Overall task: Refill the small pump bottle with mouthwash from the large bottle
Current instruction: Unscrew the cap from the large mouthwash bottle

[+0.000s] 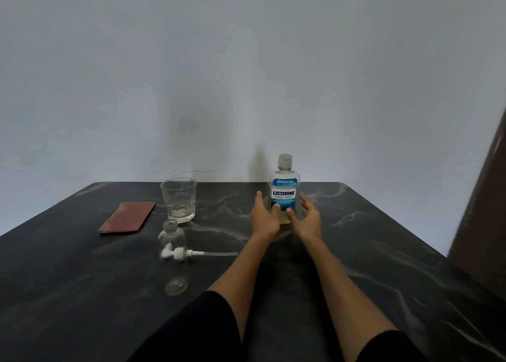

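Note:
The large mouthwash bottle [284, 186], clear with a blue label and a capped top, stands upright at the far middle of the dark table [383, 252]. My left hand [264, 218] and my right hand [308, 219] reach out on either side of its lower half, fingers straight and spread; fingertips touch or nearly touch the bottle's front. The small clear bottle [172, 237] stands upright to the left with its neck uncovered. Its white pump head with dip tube [189, 253] lies on the table in front of it.
A clear drinking glass [178, 198] stands behind the small bottle. A reddish-brown flat cloth or pouch [127, 216] lies to the left. A brown vertical panel [484, 211] rises at the right edge. A plain wall stands behind the table.

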